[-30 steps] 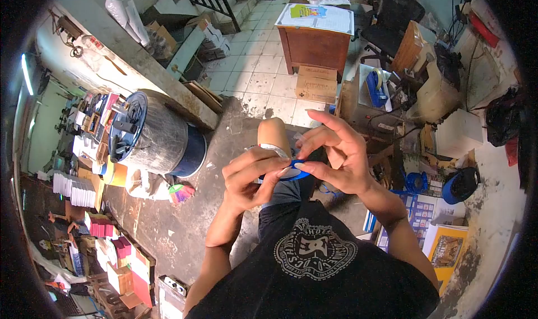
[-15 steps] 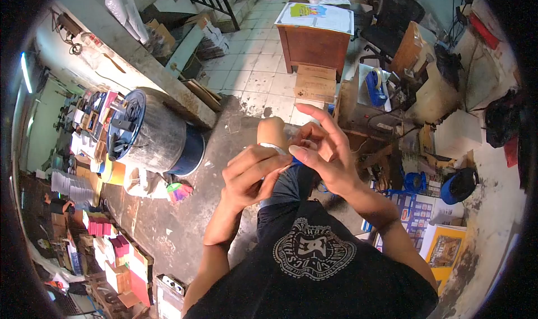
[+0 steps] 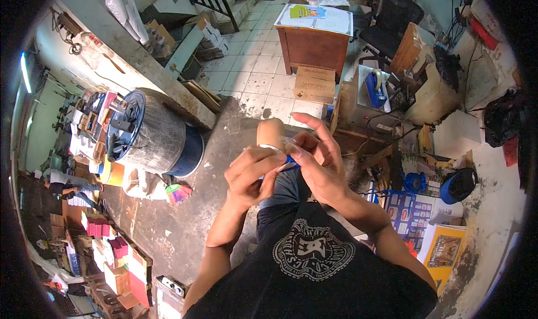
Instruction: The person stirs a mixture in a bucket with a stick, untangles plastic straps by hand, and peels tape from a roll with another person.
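A tan roll of packing tape (image 3: 270,133) with a pale edge stands up in front of my body, between my hands. My left hand (image 3: 250,176) is closed around its lower part, fingers curled and covering much of it. My right hand (image 3: 320,165) is at the roll's right side, thumb and a finger pinched at what looks like the translucent loose end of the tape, the index finger raised. A small blue piece (image 3: 290,160) shows between the hands; its full shape is hidden.
A large drum (image 3: 159,131) stands at left with items on its top. Ahead is a wooden desk (image 3: 314,47) with a cardboard box (image 3: 315,84) at its foot. At right are a blue tape dispenser (image 3: 376,89) and a paper stack (image 3: 457,134). Another person (image 3: 73,190) is at far left.
My right thumb and fingers have closed in at the roll's edge, and the raised index finger has dipped slightly. The left hand keeps its hold. The person at far left has come further into view.
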### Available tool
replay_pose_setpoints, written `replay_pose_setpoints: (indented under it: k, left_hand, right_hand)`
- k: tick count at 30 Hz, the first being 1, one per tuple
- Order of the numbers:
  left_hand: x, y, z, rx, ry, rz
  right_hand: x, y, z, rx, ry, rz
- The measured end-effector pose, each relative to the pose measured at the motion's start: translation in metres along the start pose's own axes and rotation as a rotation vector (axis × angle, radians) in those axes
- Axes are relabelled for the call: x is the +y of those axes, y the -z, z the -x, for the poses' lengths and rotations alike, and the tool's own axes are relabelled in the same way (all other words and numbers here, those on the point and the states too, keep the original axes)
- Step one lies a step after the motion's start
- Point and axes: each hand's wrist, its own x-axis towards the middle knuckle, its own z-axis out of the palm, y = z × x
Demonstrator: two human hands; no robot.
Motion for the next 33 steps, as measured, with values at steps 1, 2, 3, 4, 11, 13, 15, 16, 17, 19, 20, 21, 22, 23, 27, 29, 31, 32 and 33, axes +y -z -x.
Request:
replay_pose_setpoints:
  k: [1, 2, 3, 4, 11, 13, 15, 16, 17, 19, 20, 21, 22, 23, 27, 29, 31, 32, 33]
  left_hand:
    - [-0.001, 0.001, 0.000, -0.009, -0.007, -0.010]
    - [-0.001, 0.002, 0.001, -0.018, -0.014, -0.020]
    - [-0.002, 0.004, 0.002, -0.029, -0.015, -0.029]
    - [-0.003, 0.005, 0.003, -0.040, -0.015, -0.038]
    - [-0.002, 0.006, 0.007, -0.008, 0.085, -0.023]
    - [-0.002, 0.002, 0.009, 0.054, 0.075, -0.003]
    - [-0.003, 0.000, 0.011, 0.094, 0.071, 0.011]
    - [-0.003, 0.000, 0.012, 0.103, 0.074, 0.015]
    - [-0.003, 0.000, 0.014, 0.112, 0.078, 0.019]
    - [-0.005, -0.001, 0.014, 0.140, 0.051, 0.030]
    - [-0.005, -0.003, 0.013, 0.154, 0.038, 0.036]
    - [-0.006, -0.003, 0.013, 0.169, 0.065, 0.051]
    - [-0.006, -0.004, 0.013, 0.185, 0.092, 0.066]
    - [-0.006, -0.004, 0.012, 0.199, 0.119, 0.080]
    - [-0.018, 0.001, 0.015, 0.317, 0.245, 0.345]
    - [-0.023, 0.005, 0.017, 0.315, 0.276, 0.442]
    - [-0.023, 0.004, 0.018, 0.281, 0.285, 0.496]
    - [-0.023, 0.002, 0.017, 0.272, 0.275, 0.528]
    - [-0.022, 0.001, 0.016, 0.264, 0.264, 0.561]
  right_hand:
    - [0.001, -0.002, 0.000, 0.005, -0.007, -0.038]
    - [0.002, -0.004, 0.001, 0.010, -0.013, -0.076]
    - [0.003, -0.005, 0.001, 0.015, -0.009, -0.084]
    - [0.005, -0.006, 0.001, 0.020, -0.005, -0.091]
    - [0.008, -0.012, 0.002, 0.064, -0.004, -0.039]
    - [0.011, -0.015, 0.003, 0.071, -0.001, -0.039]
    - [0.013, -0.018, 0.005, 0.078, 0.001, -0.043]
    - [0.012, -0.020, 0.006, 0.082, 0.000, -0.046]
    - [0.011, -0.023, 0.007, 0.086, -0.002, -0.050]
    - [0.010, -0.028, 0.010, 0.101, -0.002, -0.066]
    - [0.010, -0.029, 0.010, 0.109, -0.001, -0.074]
    - [0.011, -0.028, 0.010, 0.122, 0.002, -0.052]
    - [0.013, -0.025, 0.009, 0.135, 0.004, -0.031]
    - [0.014, -0.023, 0.008, 0.148, 0.008, -0.011]
    - [-0.019, 0.004, -0.015, 0.044, 0.204, 0.221]
    - [-0.048, 0.000, -0.019, -0.152, 0.220, 0.266]
    - [-0.067, -0.012, -0.019, -0.320, 0.152, 0.339]
    - [-0.072, -0.015, -0.020, -0.404, 0.120, 0.375]
    - [-0.066, -0.018, -0.022, -0.465, 0.158, 0.398]
